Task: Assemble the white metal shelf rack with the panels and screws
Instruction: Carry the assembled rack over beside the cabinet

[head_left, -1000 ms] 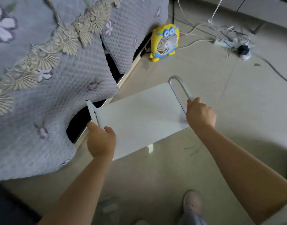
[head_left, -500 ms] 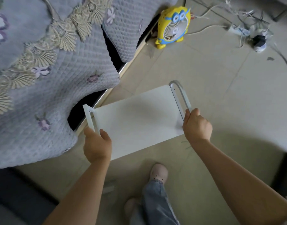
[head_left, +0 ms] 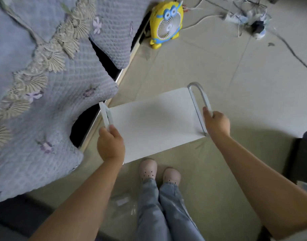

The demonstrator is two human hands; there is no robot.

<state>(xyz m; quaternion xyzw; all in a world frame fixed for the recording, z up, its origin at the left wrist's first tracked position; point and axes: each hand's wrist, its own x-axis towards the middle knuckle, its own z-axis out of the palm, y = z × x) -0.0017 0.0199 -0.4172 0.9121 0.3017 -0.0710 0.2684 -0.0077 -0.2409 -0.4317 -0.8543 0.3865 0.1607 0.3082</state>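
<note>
The white metal shelf rack [head_left: 154, 122] is held in the air above the tiled floor, its flat panel facing up. A rounded loop frame stands at each short end. My left hand [head_left: 111, 144] grips the left end frame [head_left: 105, 115] near its front. My right hand [head_left: 217, 123] grips the right loop frame [head_left: 198, 96] at its near end. My two feet in light clogs [head_left: 159, 172] stand just below the panel's front edge.
A sofa with a quilted grey flowered cover [head_left: 36, 94] fills the left side. A yellow cartoon desk fan [head_left: 166, 23] stands on the floor at the back. A power strip with tangled cables [head_left: 250, 20] lies at the back right. A clear plastic bag [head_left: 121, 202] lies by my legs.
The view has tipped downward and my legs and feet have come into sight under the rack. Both hands keep their hold on the end frames.
</note>
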